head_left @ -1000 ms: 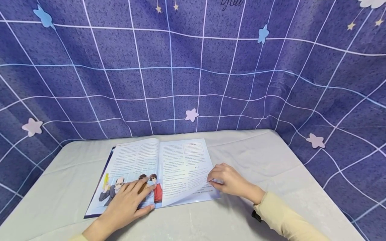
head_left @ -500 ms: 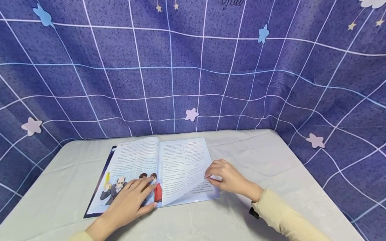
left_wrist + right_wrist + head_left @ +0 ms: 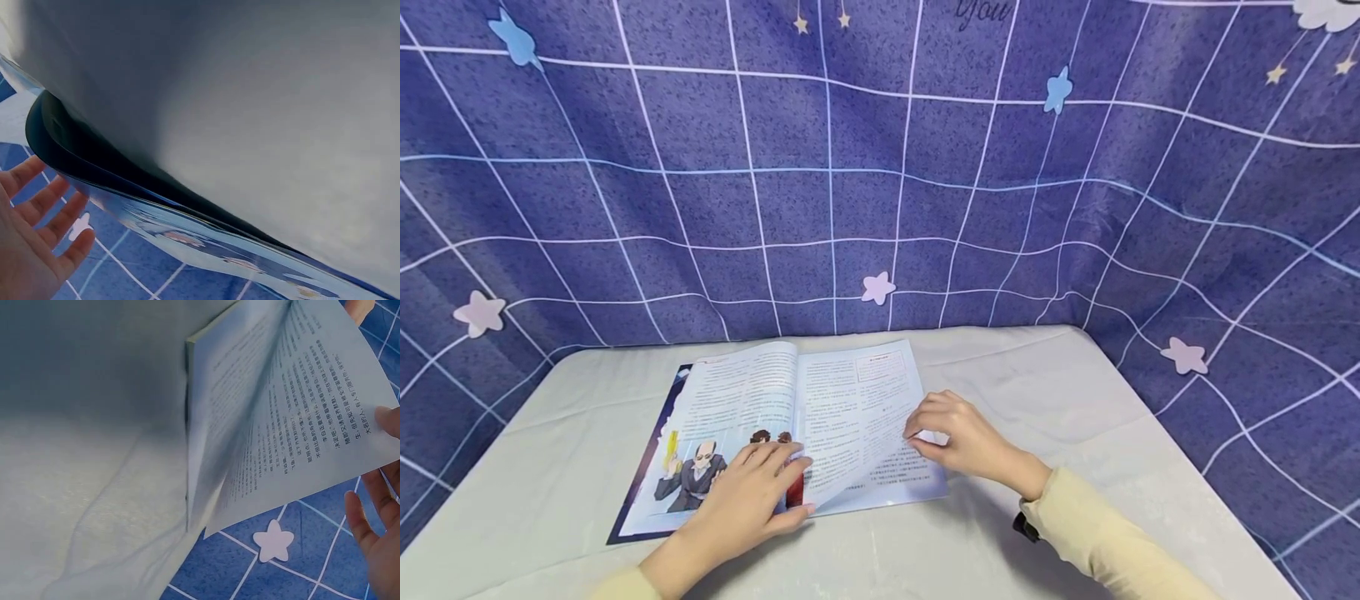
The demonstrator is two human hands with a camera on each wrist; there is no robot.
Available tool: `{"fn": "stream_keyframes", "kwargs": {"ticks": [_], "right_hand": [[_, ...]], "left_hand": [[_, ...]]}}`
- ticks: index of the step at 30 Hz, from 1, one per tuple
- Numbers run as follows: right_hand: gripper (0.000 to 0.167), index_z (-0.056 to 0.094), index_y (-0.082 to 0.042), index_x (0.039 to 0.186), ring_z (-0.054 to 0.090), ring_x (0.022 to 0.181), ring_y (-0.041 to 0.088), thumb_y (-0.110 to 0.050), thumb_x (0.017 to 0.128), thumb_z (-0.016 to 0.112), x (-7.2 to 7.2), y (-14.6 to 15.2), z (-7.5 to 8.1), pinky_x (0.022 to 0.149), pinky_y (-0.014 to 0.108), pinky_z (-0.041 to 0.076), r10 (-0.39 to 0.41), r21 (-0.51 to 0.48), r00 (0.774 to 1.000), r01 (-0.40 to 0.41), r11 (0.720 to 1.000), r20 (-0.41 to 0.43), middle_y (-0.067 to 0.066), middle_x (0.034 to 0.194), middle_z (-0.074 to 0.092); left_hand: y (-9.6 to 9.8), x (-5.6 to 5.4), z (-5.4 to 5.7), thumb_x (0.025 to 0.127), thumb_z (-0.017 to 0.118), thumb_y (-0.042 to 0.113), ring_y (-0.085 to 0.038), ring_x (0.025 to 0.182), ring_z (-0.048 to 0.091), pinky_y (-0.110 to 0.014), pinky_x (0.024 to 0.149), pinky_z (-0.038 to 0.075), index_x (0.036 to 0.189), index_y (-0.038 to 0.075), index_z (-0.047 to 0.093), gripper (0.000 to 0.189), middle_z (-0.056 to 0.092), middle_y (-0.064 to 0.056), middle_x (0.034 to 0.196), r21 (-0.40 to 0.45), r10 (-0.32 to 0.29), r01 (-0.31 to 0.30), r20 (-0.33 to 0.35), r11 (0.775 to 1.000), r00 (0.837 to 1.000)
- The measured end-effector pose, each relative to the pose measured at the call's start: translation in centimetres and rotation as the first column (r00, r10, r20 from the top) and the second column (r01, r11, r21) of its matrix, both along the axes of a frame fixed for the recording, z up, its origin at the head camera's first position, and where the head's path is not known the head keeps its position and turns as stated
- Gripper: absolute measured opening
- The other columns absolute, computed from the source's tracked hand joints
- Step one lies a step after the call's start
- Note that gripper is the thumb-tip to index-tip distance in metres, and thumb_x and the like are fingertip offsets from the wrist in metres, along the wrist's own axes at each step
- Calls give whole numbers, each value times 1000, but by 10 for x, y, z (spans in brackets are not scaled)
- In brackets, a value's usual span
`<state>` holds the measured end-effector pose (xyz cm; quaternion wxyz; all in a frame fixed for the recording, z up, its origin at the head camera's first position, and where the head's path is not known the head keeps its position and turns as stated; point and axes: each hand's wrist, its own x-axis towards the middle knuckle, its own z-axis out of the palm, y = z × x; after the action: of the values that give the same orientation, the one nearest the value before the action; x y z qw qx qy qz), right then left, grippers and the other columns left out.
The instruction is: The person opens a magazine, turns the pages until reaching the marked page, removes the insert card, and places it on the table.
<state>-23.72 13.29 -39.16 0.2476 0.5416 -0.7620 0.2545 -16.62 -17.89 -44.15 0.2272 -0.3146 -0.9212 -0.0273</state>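
Magazine (image 3: pixel 775 400) is laid open on the counter (image 3: pixel 1045 392), L of ctr, its top edge just beside the counter's far edge, & nearer the far-L corner than the far-R; well apart from the counter's R edge. Dark cover strip (image 3: pixel 650 454) is exposed along its L side. On the L pg, text is printed up top w/ a colour illus. (image 3: pixel 702 471) below (suited figure, yellow obj. held up).

Lower R corner of the R pg (image 3: pixel 312 412) is pinched by the R hand (image 3: pixel 951 433): grip closed, thumb on one face, fingertip(s) behind, other fingers apart from the paper. Pg is raised & bowed, so print on the pg beneath (image 3: pixel 902 485) is uncovered.

L hand (image 3: pixel 741 504) is rested palm-down on the lower L pg nr the spine, fingers relaxed, thumb by the bottom edge; nothing is held in that grip.

Pale yellow sleeves (image 3: pixel 1108 546) are worn; a small black item (image 3: pixel 1026 527) is seen at the R cuff. Behind the counter, a blue-purple curtain (image 3: pixel 850 200) w/ grid lines & stars is hung.
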Motion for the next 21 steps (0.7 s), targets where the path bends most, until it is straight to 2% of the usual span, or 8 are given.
{"fn": "stream_keyframes", "kwargs": {"ticks": [9,14,21], "right_hand": [[6,67,-12,78,59,79,7,-10,74,71,-1,-6,6,75,24,45,11,-35,1000,-11,999,-11,-6,80,66],[12,68,-14,78,59,79,7,-8,70,74,-2,-10,8,75,24,45,4,-45,1000,-5,999,-23,-7,80,66],[9,68,-14,79,60,80,7,-10,72,73,-4,-13,11,76,24,45,5,-49,1000,-6,999,-25,-7,80,67]], "left_hand": [[15,-3,5,78,58,58,-25,106,54,-46,89,42,116,18,59,55,58,-3,117,-16,-3,3,-2,1000,1000],[19,-6,-1,78,59,56,-23,103,54,-43,86,42,116,18,58,53,58,-2,115,-10,-20,20,-34,1000,999],[20,-9,-3,79,61,49,-21,99,55,-40,84,43,115,18,59,48,59,0,110,17,-26,27,-54,999,998]]}}
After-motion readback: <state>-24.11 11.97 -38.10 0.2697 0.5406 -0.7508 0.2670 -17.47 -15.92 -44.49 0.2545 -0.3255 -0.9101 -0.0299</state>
